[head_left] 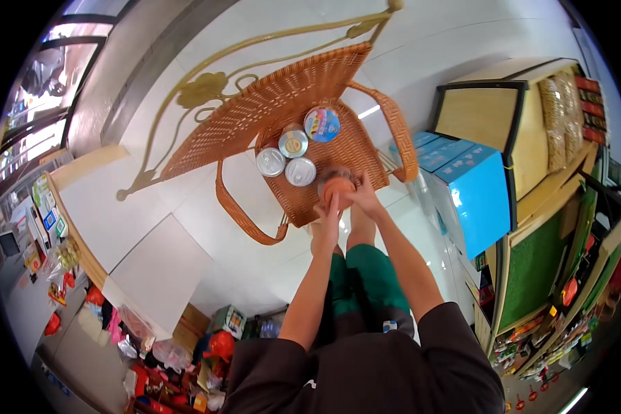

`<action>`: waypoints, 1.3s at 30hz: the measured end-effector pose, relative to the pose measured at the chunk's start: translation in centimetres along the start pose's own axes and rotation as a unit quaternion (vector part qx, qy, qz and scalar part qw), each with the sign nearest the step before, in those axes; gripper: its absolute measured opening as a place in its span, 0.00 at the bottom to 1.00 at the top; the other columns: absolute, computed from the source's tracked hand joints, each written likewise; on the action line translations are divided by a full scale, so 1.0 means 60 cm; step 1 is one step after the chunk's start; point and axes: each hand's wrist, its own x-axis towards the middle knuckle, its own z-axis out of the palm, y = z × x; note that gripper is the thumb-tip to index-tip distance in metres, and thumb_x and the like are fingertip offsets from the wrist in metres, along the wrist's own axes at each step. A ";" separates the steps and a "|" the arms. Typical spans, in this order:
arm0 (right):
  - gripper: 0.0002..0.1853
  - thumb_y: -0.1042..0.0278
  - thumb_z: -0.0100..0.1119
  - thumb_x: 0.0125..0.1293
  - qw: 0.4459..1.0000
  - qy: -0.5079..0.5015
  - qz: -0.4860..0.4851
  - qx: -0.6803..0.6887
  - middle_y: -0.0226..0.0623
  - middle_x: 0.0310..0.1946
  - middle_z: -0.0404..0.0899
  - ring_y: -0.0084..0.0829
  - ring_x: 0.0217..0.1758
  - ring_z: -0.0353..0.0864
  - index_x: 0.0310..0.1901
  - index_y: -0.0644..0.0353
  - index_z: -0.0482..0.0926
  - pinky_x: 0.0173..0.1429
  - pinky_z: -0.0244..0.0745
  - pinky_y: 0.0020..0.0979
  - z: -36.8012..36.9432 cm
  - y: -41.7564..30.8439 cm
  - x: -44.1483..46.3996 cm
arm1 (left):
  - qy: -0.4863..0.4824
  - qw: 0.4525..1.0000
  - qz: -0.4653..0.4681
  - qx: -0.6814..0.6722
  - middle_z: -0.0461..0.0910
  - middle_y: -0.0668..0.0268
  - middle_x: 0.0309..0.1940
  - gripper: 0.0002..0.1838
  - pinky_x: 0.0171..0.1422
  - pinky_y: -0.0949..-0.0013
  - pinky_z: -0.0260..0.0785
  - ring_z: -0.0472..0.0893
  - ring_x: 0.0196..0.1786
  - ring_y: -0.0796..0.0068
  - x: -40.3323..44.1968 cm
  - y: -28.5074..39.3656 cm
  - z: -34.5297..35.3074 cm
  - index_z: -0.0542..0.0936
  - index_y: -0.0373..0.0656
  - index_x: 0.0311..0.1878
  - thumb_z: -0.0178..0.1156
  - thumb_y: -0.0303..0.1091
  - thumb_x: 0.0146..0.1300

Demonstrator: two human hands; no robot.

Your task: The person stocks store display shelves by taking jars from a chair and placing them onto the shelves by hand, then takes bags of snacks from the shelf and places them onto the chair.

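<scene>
An orange-lidded jar [338, 186] is at the front of the woven wicker chair [360, 148], between my two hands. My left hand [329, 209] grips the jar from the near left side, fingers against the orange lid. From the right, my right hand [364, 198] closes on the same lid. Whether the jar rests on the seat or is slightly raised, I cannot tell. Behind it on the seat stand a can [300, 172], a second can [270, 162] and a third can [293, 143], all with silvery tops. A tub with a colourful blue lid [322, 124] stands at the back.
The chair's curved armrests [393, 131] rise on both sides, with a gold metal frame [203, 90] behind the backrest. A blue box [469, 200] stands to the right near wooden shelving [538, 255]. A white counter [159, 269] is at left, with a clutter of bags [172, 355] below.
</scene>
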 end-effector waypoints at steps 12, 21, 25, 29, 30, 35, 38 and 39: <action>0.33 0.63 0.71 0.53 0.897 0.222 0.041 0.379 0.45 0.47 0.65 0.38 0.47 0.76 0.49 0.61 0.56 0.42 0.83 0.40 0.113 -0.062 -0.428 | -0.232 0.881 0.229 0.342 0.54 0.51 0.66 0.46 0.71 0.61 0.51 0.57 0.68 0.59 -0.243 0.064 -0.058 0.51 0.39 0.69 0.67 0.43 0.55; 0.42 0.60 0.72 0.52 0.865 0.293 -0.021 0.407 0.47 0.57 0.60 0.46 0.51 0.76 0.58 0.59 0.51 0.47 0.81 0.48 0.046 -0.065 -0.637 | -0.409 0.837 0.013 0.362 0.61 0.57 0.61 0.40 0.53 0.59 0.74 0.67 0.61 0.63 -0.404 0.034 0.033 0.53 0.46 0.67 0.64 0.44 0.58; 0.53 0.57 0.71 0.53 0.870 0.315 -0.036 0.377 0.45 0.63 0.54 0.48 0.62 0.66 0.70 0.49 0.40 0.55 0.72 0.52 -0.010 -0.004 -0.728 | -0.459 0.758 -0.023 0.463 0.62 0.58 0.60 0.38 0.46 0.57 0.77 0.70 0.59 0.61 -0.459 -0.035 0.066 0.54 0.50 0.66 0.63 0.47 0.58; 0.50 0.57 0.68 0.56 0.838 0.345 -0.102 0.411 0.44 0.62 0.57 0.43 0.64 0.63 0.72 0.46 0.41 0.57 0.69 0.50 -0.055 0.057 -0.820 | -0.481 0.675 -0.064 0.556 0.61 0.57 0.62 0.40 0.47 0.54 0.77 0.68 0.60 0.58 -0.542 -0.130 0.102 0.54 0.49 0.66 0.62 0.53 0.57; 0.49 0.57 0.67 0.57 0.815 0.359 -0.122 0.439 0.44 0.62 0.58 0.42 0.63 0.64 0.72 0.46 0.43 0.57 0.69 0.49 -0.064 0.070 -0.846 | -0.471 0.659 -0.087 0.579 0.60 0.56 0.62 0.41 0.48 0.53 0.76 0.68 0.61 0.57 -0.564 -0.157 0.108 0.54 0.49 0.66 0.62 0.55 0.57; 0.45 0.57 0.67 0.56 0.747 0.396 -0.172 0.505 0.42 0.60 0.62 0.40 0.56 0.72 0.70 0.50 0.49 0.48 0.75 0.40 -0.147 0.141 -0.952 | -0.485 0.597 -0.123 0.627 0.58 0.54 0.64 0.46 0.50 0.45 0.72 0.66 0.63 0.52 -0.621 -0.322 0.134 0.51 0.48 0.67 0.62 0.60 0.55; 0.38 0.53 0.62 0.58 0.725 0.426 -0.183 0.509 0.38 0.60 0.63 0.39 0.58 0.71 0.67 0.49 0.55 0.55 0.74 0.45 -0.201 0.171 -1.006 | -0.498 0.547 -0.124 0.661 0.52 0.54 0.68 0.49 0.57 0.41 0.67 0.58 0.68 0.49 -0.706 -0.390 0.183 0.47 0.48 0.70 0.61 0.61 0.55; 0.38 0.53 0.62 0.58 0.722 0.431 -0.182 0.510 0.38 0.60 0.63 0.39 0.58 0.71 0.67 0.49 0.55 0.55 0.74 0.45 -0.215 0.160 -1.034 | -0.510 0.527 -0.129 0.667 0.49 0.54 0.70 0.49 0.59 0.40 0.64 0.55 0.70 0.50 -0.725 -0.412 0.201 0.45 0.49 0.71 0.60 0.60 0.56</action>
